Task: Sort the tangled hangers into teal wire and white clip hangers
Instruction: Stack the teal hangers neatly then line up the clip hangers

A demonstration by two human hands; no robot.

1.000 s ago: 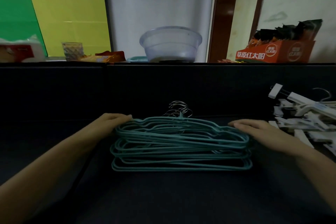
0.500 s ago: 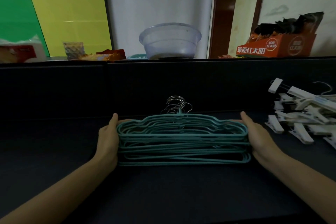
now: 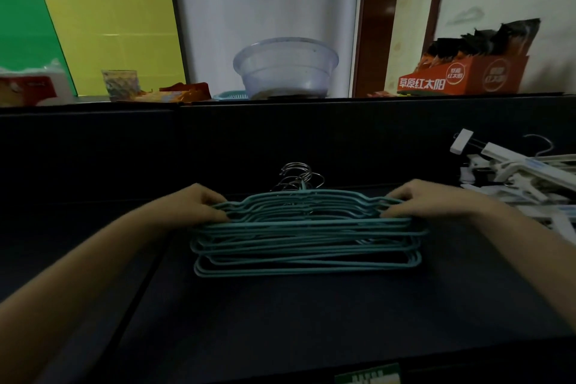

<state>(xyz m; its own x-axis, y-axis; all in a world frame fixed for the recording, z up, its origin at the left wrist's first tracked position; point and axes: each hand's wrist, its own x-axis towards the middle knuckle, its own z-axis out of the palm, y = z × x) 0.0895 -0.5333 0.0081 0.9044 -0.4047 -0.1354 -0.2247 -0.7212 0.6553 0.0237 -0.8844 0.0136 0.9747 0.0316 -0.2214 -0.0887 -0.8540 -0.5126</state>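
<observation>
Mid-frame, the teal wire hangers (image 3: 308, 238) lie stacked on the counter (image 3: 280, 321). The left hand (image 3: 194, 206) and right hand (image 3: 428, 199) flank the stack, each gripping the top wires' ends.

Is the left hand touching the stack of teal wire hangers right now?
Touching. In the head view the left hand curls its fingers onto the upper wires at the left end of the stack of teal wire hangers.

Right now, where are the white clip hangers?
Head view: the white clip hangers lie at the far right, just beyond the right hand gripping the teal wire hangers.
</observation>
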